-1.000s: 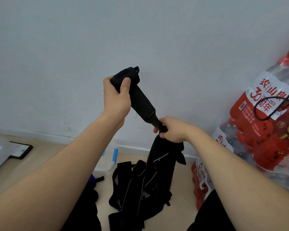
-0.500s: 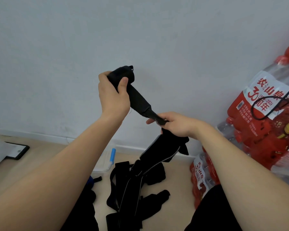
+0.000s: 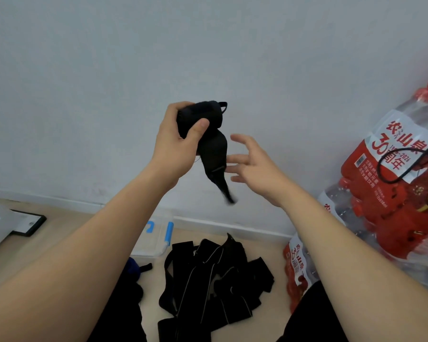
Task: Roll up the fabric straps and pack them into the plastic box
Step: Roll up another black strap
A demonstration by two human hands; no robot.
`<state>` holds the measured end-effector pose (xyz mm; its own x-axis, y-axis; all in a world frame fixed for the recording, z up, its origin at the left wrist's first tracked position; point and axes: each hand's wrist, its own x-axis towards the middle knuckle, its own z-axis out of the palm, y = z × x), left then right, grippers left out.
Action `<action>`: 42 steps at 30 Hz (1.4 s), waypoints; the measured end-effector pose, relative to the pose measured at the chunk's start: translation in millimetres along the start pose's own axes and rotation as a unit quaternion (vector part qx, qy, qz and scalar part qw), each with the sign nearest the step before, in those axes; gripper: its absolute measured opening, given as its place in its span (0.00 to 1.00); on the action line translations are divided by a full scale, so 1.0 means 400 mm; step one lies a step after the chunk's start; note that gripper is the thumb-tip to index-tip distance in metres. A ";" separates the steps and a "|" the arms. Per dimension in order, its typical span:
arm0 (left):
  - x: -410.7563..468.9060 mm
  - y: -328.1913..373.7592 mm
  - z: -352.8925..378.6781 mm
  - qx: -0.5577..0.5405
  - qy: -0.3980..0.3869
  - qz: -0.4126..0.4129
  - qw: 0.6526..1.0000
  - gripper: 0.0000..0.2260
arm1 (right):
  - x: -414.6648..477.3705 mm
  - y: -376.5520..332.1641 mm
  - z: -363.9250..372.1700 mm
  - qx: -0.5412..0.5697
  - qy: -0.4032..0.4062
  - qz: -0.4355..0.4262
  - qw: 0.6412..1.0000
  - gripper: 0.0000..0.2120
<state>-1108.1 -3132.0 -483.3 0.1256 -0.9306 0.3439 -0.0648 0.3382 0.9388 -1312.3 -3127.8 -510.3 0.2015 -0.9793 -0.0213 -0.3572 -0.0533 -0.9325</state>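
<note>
My left hand [image 3: 177, 141] is held up in front of the wall and grips a partly rolled black fabric strap [image 3: 211, 144]; the strap's loose tail hangs down and tapers to a point. My right hand [image 3: 253, 166] is just right of that tail, fingers spread, holding nothing. On the floor below lies a heap of black fabric straps [image 3: 213, 282]. A clear plastic box [image 3: 156, 240] with blue latches stands on the floor by the wall, partly hidden behind my left forearm.
Shrink-wrapped packs of red-labelled water bottles [image 3: 393, 193] are stacked at the right, with a black cable looped over them. A black-framed flat object [image 3: 29, 224] lies on the floor at far left. A white wall stands close ahead.
My right hand has let go of the strap and opened. The lower part of the strap bundle has dropped onto the floor heap, and the tail now hangs free from my left hand.
</note>
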 end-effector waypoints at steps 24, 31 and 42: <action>-0.077 0.028 0.028 0.007 -0.196 -0.101 0.975 0.20 | -0.038 -0.076 0.024 -0.129 0.289 -0.201 0.927 0.16; -0.091 0.030 0.020 0.031 -0.172 -0.039 0.984 0.10 | -0.044 -0.088 0.021 0.055 0.217 -0.102 0.969 0.08; -0.099 0.029 0.030 0.124 -0.230 0.042 0.964 0.20 | -0.063 -0.099 0.048 0.276 0.034 0.010 0.960 0.13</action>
<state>-1125.6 -3093.0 -486.2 -0.3389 -0.8845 0.3205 -0.2983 0.4242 0.8551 -1285.6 -3097.3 -479.9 0.1337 -0.9904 -0.0353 0.1820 0.0596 -0.9815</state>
